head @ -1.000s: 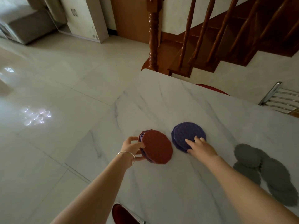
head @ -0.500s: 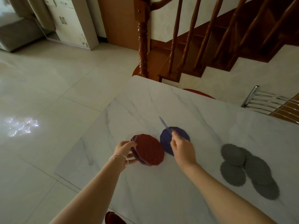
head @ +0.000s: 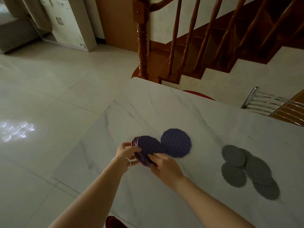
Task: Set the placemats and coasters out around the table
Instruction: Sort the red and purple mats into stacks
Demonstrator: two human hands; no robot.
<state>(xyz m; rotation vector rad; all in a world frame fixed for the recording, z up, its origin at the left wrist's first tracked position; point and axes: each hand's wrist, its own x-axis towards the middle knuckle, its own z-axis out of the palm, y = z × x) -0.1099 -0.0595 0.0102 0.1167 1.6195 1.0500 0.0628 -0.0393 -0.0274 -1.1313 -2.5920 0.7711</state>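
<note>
A stack of round coasters (head: pixel 148 149) with a purple one on top is held just above the white marble table (head: pixel 205 122). My left hand (head: pixel 126 151) grips the stack's left edge, and my right hand (head: pixel 162 163) pinches its near right edge. One purple coaster (head: pixel 176 143) lies flat on the table right beside the stack. Several grey round coasters (head: pixel 246 170) lie overlapping on the table to the right.
A metal chair back (head: pixel 269 106) stands at the table's far right side, and a red seat (head: pixel 199 94) shows behind the far edge. A wooden staircase (head: pixel 205 38) rises beyond. Tiled floor (head: pixel 49 96) lies left of the table.
My right hand lifted a purple coaster off the table pile and laid it on the stack in my left hand, covering the red top. One purple coaster stays on the table.
</note>
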